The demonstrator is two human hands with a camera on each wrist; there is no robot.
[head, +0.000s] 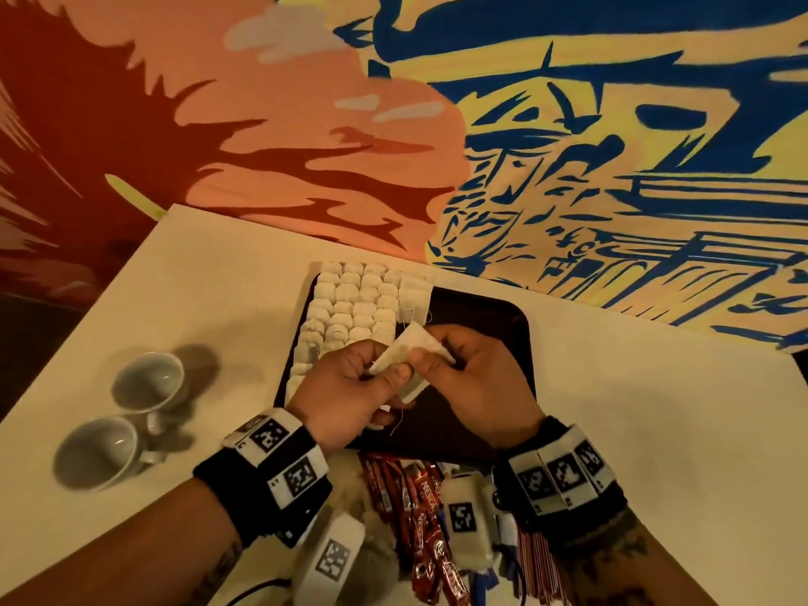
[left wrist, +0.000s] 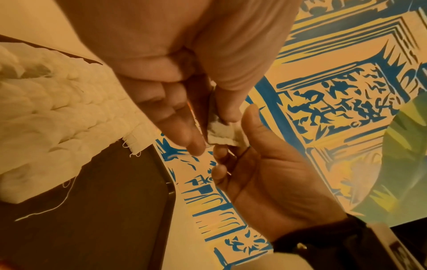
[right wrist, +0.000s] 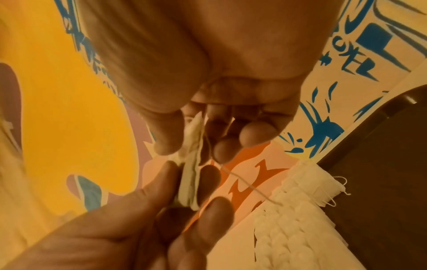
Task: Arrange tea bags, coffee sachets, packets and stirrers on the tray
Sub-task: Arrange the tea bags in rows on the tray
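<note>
Both hands hold a white tea bag (head: 409, 349) just above the black tray (head: 485, 314). My left hand (head: 384, 365) pinches its lower left end between thumb and fingers. My right hand (head: 430, 356) pinches the upper right end. In the left wrist view the tea bag (left wrist: 223, 134) sits between my left fingertips and the right hand (left wrist: 265, 182). The right wrist view shows the tea bag (right wrist: 190, 173) edge-on, with a thin string trailing from it. Rows of tea bags (head: 354, 308) fill the tray's left part. Red coffee sachets (head: 422, 513) lie near the table's front edge.
Two grey cups (head: 148, 380) (head: 100, 450) lie on their sides on the cream table, left of the tray. Red-and-white striped packets (head: 540, 557) sit beside the sachets under my right wrist. A painted wall runs along the table's far edge. The tray's right part (head: 494, 343) is bare.
</note>
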